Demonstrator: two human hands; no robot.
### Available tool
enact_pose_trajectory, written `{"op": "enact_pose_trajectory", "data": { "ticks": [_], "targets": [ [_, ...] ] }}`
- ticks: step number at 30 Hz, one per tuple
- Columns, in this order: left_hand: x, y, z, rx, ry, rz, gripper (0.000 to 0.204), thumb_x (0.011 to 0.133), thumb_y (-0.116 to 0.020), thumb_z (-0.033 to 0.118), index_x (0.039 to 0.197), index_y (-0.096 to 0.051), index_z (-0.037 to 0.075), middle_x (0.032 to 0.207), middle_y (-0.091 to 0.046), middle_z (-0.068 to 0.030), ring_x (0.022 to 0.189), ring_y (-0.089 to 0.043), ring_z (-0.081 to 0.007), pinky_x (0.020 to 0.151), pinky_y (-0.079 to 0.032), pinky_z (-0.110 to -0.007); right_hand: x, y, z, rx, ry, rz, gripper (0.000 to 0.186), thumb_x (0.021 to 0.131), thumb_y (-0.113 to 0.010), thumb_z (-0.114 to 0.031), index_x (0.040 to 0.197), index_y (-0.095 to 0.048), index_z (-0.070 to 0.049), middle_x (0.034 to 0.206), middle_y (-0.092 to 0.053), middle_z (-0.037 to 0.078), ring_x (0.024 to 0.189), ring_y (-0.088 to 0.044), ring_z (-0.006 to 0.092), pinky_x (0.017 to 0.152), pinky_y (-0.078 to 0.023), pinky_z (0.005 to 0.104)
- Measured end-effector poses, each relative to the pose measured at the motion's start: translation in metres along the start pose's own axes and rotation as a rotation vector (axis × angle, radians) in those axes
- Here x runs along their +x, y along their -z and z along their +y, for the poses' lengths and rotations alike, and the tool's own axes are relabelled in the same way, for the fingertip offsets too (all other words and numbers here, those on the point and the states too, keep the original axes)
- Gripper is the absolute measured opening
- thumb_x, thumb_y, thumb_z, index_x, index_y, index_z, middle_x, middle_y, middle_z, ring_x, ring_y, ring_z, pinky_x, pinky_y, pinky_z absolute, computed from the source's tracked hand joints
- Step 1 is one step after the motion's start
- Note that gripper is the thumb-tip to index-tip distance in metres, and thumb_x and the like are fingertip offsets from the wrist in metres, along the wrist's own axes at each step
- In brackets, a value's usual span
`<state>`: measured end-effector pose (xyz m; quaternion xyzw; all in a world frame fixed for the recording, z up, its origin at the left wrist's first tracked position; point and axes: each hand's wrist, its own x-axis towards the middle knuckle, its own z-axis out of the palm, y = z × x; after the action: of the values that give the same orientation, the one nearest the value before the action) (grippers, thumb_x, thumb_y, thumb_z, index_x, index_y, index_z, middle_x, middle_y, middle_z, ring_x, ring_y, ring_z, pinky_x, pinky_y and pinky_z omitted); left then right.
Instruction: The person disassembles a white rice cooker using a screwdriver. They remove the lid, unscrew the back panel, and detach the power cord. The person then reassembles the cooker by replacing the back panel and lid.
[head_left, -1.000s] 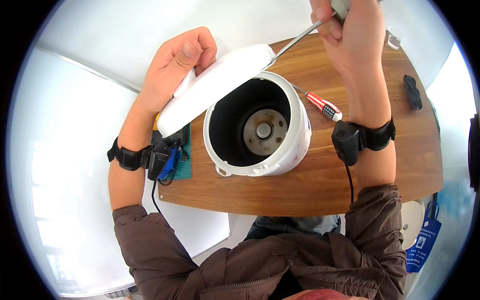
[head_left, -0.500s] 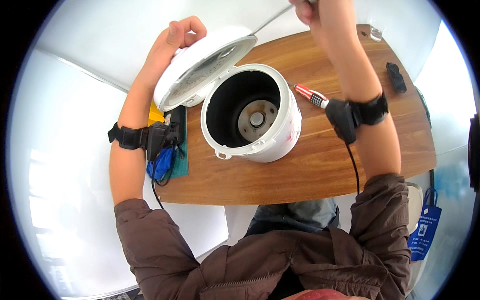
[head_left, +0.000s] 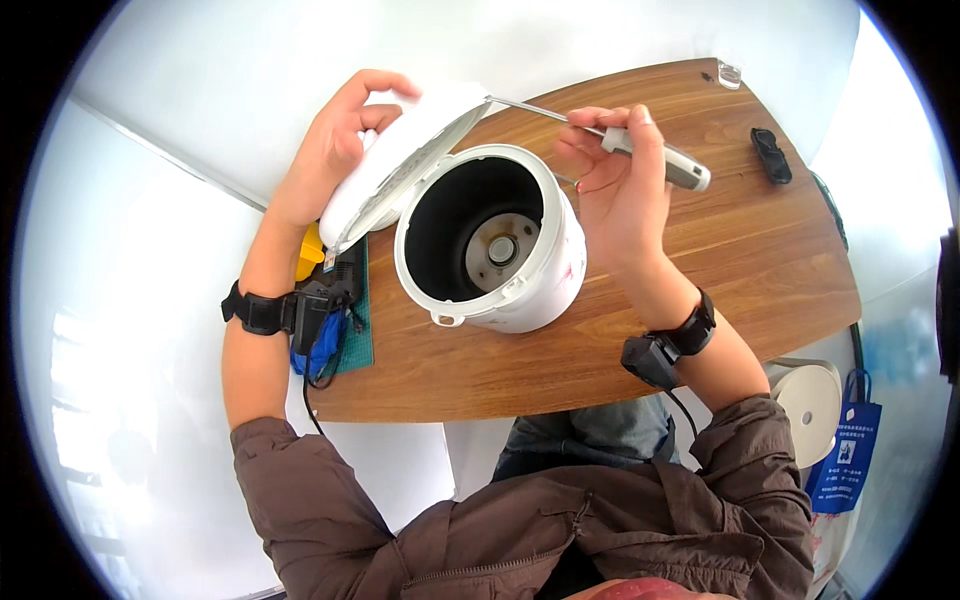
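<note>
A white rice cooker (head_left: 562, 270) stands on the wooden table with no inner pot in it; its dark inside wall and round metal heating plate (head_left: 492, 262) show. The hinged lid (head_left: 372, 180) is tilted up at the far left. My left hand (head_left: 335, 140) grips the outer side of this lid, fingers curled over it. In my right hand (head_left: 628, 205), a screwdriver (head_left: 684, 168) with a grey and white handle is held by thumb and fingers. Its long shaft points left, and the tip meets the lid's far rim.
Left of the cooker, a black corded tool (head_left: 345, 280), a yellow item (head_left: 308, 255) and a blue bundle (head_left: 318, 350) lie by a green mat (head_left: 360, 335). Far right are a glass (head_left: 730, 76) and a black object (head_left: 770, 156). A blue bag (head_left: 847, 455) hangs below the table edge.
My right hand has come down and nearer, bringing the whole screwdriver handle into view. The lid is tilted more steeply. A red-and-white handled tool is now mostly hidden behind my right hand.
</note>
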<state>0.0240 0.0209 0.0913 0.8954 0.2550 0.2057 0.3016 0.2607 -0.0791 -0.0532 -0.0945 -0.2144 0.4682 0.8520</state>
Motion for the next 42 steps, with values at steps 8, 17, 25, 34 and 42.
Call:
{"op": "enact_pose_trajectory", "data": {
  "ticks": [8, 17, 25, 34, 42],
  "targets": [
    [0.009, -0.017, 0.028, -0.276, 0.069, 0.058, 0.047, 0.105, -0.047, 0.029, 0.137, -0.064, 0.0, 0.115, -0.075, -0.0156, 0.095, -0.073, -0.0162, 0.085, -0.059, -0.027, -0.003, -0.012, 0.016, 0.131, -0.086, 0.074, 0.03, 0.108, -0.048, -0.031, 0.102, -0.059, -0.004, 0.118, -0.069, 0.022, 0.111, -0.069, 0.0329, 0.1, -0.056, 0.0396],
    [0.014, -0.009, 0.019, -0.288, 0.082, -0.03, 0.045, 0.103, -0.049, 0.027, 0.134, -0.067, -0.002, 0.124, -0.072, -0.0179, 0.102, -0.073, -0.0178, 0.088, -0.06, -0.028, 0.014, -0.005, -0.001, 0.085, -0.106, -0.033, 0.027, 0.106, -0.047, -0.025, 0.097, -0.058, -0.003, 0.103, -0.071, 0.021, 0.102, -0.072, 0.0368, 0.096, -0.057, 0.0414],
    [0.015, -0.009, 0.014, -0.298, 0.067, 0.034, 0.042, 0.103, -0.051, 0.025, 0.133, -0.069, 0.002, 0.114, -0.076, -0.0165, 0.092, -0.076, -0.0167, 0.078, -0.061, -0.025, 0.042, -0.018, -0.025, -0.119, -0.129, -0.119, 0.022, 0.101, -0.052, -0.019, 0.093, -0.059, 0.0, 0.095, -0.071, 0.02, 0.091, -0.074, 0.0369, 0.089, -0.06, 0.0405],
    [0.013, -0.012, 0.018, -0.283, 0.072, 0.046, 0.041, 0.104, -0.05, 0.025, 0.133, -0.069, 0.002, 0.115, -0.076, -0.0152, 0.093, -0.075, -0.0155, 0.08, -0.06, -0.025, 0.054, -0.017, -0.035, -0.24, -0.162, -0.154, 0.023, 0.102, -0.053, -0.021, 0.094, -0.06, -0.001, 0.096, -0.07, 0.017, 0.095, -0.074, 0.0331, 0.092, -0.06, 0.0399],
    [0.015, -0.015, 0.021, -0.273, 0.091, 0.054, 0.041, 0.104, -0.05, 0.025, 0.132, -0.069, 0.002, 0.115, -0.075, -0.0147, 0.094, -0.074, -0.0151, 0.081, -0.06, -0.026, 0.038, -0.026, -0.033, -0.263, -0.054, -0.221, 0.022, 0.102, -0.052, -0.02, 0.094, -0.059, 0.0, 0.099, -0.071, 0.02, 0.096, -0.074, 0.0356, 0.093, -0.06, 0.0402]
  ]
}}
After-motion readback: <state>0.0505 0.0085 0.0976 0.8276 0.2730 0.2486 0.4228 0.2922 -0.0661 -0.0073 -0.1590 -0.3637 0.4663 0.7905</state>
